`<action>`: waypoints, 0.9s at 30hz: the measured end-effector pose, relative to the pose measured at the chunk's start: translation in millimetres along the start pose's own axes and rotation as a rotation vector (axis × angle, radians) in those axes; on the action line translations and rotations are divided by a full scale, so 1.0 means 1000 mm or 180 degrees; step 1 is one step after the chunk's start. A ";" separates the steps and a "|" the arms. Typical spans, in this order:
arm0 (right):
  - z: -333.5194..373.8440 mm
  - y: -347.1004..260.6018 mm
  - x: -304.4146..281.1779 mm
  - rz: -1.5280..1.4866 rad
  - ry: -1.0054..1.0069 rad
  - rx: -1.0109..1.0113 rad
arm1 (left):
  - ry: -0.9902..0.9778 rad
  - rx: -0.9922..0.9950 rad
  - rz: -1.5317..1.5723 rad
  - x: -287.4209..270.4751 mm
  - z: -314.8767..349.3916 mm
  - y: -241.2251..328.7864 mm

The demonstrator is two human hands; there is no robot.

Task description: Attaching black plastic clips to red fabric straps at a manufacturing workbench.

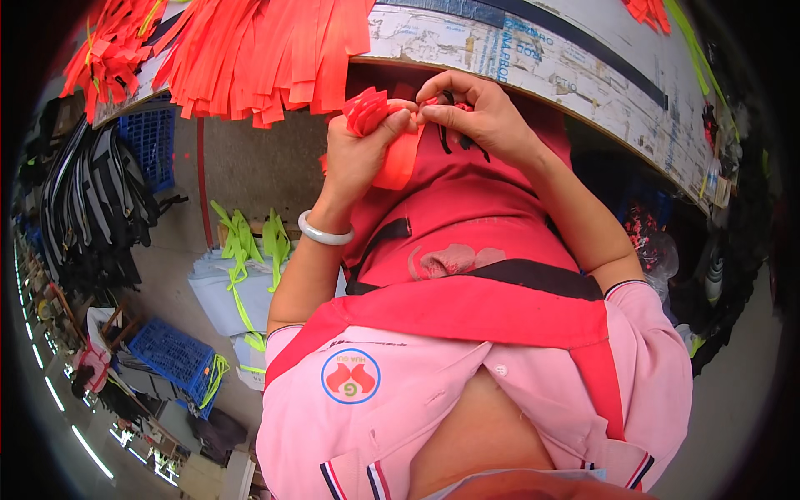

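Note:
My left hand (354, 158) is closed round a folded bunch of bright red-orange fabric strips (367, 112), and a broad strip end (398, 160) hangs below its fingers. Close beside it, my right hand (492, 121) has thumb and forefinger pinched together at the bunch's edge. What lies between those fingertips is too small to make out. Thin black cord pieces with red bits (454, 125) show in and under the right hand's curled fingers. Both hands are above my red apron (467, 204), just in front of the table edge.
Many red-orange strips (267, 50) hang over the worn table (433, 37) ahead. Black and grey straps (96, 200) hang at left, near a blue crate (148, 142). Yellow-green strips (237, 242) lie on pale sheets (215, 287). Another blue crate (171, 354) stands lower left, near another person (92, 367).

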State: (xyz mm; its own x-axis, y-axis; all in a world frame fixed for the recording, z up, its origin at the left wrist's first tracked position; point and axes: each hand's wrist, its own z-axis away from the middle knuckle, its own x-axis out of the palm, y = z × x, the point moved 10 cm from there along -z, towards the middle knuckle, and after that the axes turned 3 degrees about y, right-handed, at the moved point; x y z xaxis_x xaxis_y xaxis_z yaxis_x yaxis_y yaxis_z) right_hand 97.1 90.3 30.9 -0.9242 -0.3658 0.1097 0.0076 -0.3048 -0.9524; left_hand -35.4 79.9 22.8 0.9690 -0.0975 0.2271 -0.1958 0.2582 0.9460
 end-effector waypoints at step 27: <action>-0.002 0.004 0.009 -0.0395 0.0184 -0.0014 | -0.0126 0.0385 -0.0738 0.010 0.003 0.013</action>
State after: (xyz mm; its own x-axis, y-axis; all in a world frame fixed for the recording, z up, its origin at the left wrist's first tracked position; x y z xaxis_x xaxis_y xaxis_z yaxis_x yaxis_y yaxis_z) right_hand 88.4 87.5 27.4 -0.9383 -0.2744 0.2104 -0.1098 -0.3405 -0.9338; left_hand -28.8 79.8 38.0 0.9838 -0.1789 0.0078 0.0118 0.1082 0.9941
